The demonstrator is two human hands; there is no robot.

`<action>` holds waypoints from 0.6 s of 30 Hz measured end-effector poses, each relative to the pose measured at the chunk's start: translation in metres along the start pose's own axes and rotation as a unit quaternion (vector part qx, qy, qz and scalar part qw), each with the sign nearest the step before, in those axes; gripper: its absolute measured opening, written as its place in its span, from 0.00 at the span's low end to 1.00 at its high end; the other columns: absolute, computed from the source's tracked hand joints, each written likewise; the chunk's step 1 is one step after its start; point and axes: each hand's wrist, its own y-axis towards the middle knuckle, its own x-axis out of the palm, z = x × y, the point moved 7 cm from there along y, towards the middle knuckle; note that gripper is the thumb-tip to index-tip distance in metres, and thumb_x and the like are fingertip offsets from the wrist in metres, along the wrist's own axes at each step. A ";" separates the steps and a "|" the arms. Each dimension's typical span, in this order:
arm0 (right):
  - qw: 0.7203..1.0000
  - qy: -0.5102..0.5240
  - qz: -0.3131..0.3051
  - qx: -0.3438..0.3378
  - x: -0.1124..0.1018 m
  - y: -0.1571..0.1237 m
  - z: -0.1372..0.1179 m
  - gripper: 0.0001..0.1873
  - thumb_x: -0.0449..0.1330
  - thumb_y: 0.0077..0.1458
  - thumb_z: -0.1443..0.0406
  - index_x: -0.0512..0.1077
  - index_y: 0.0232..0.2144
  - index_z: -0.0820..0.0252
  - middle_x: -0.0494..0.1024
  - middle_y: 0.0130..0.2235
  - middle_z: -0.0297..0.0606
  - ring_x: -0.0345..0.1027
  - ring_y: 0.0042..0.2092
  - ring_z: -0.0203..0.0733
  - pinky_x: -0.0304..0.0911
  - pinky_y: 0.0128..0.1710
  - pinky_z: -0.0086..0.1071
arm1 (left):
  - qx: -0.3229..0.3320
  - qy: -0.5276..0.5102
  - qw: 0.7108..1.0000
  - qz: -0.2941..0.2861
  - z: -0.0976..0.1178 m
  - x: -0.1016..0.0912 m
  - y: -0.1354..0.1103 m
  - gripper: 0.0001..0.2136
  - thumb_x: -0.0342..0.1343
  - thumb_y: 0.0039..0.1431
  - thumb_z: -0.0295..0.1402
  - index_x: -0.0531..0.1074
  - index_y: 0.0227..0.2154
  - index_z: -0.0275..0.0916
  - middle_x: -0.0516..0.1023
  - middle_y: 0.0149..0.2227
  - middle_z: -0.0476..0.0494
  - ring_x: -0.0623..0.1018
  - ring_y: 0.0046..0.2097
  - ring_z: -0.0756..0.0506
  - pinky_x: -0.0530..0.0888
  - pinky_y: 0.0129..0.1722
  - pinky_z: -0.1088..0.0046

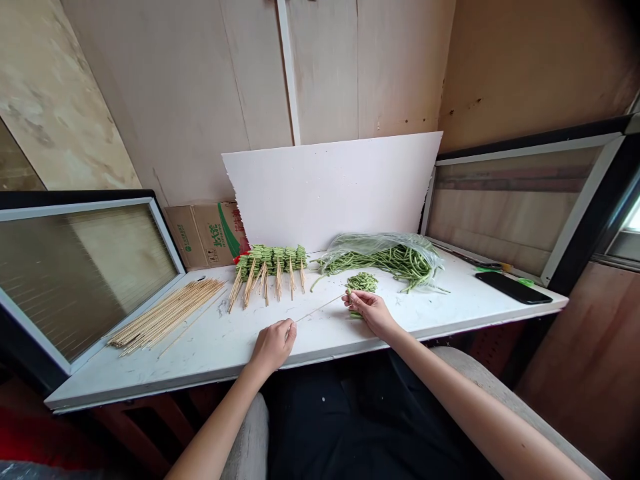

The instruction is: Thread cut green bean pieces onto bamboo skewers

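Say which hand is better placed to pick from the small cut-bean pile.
Probably the right hand: it is just beside the cut-bean pile, while the left hand is farther off, holding a skewer.

You've got one thin, pale wooden skewer (320, 309) slanting over the white surface (320, 335) near its front edge, left end lower, right end up. There's a small green bean piece (349, 292) at that right end, mostly covered, so can't really tell if it's on the tip. Your loose heap of short-cut green bean pieces (363, 282) sits just behind, toward the back edge, with a few green bits (355, 314) nearer the front edge.
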 end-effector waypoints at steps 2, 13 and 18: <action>1.000 -0.008 0.001 -0.001 0.000 0.000 0.000 0.25 0.76 0.47 0.46 0.85 0.41 0.56 0.86 0.42 0.45 0.77 0.42 0.46 0.70 0.43 0.38 | -0.003 0.001 1.000 -0.003 0.000 -0.001 0.000 0.18 0.40 0.76 0.41 0.71 0.33 0.43 0.79 0.32 0.46 0.77 0.34 0.44 0.62 0.33 0.70; 1.000 0.005 0.006 0.004 -0.002 0.001 0.003 0.24 0.77 0.46 0.47 0.85 0.41 0.55 0.86 0.42 0.44 0.77 0.42 0.46 0.70 0.43 0.38 | -0.008 -0.007 1.000 0.000 -0.002 -0.001 0.000 0.18 0.42 0.75 0.41 0.75 0.34 0.43 0.82 0.35 0.45 0.80 0.37 0.43 0.65 0.34 0.71; 1.000 0.004 0.007 0.003 -0.001 0.000 0.003 0.25 0.77 0.46 0.47 0.85 0.40 0.55 0.86 0.42 0.43 0.77 0.42 0.46 0.70 0.43 0.38 | -0.007 -0.011 1.000 0.005 -0.001 -0.003 0.000 0.18 0.43 0.75 0.40 0.76 0.34 0.43 0.82 0.34 0.44 0.80 0.37 0.43 0.66 0.35 0.72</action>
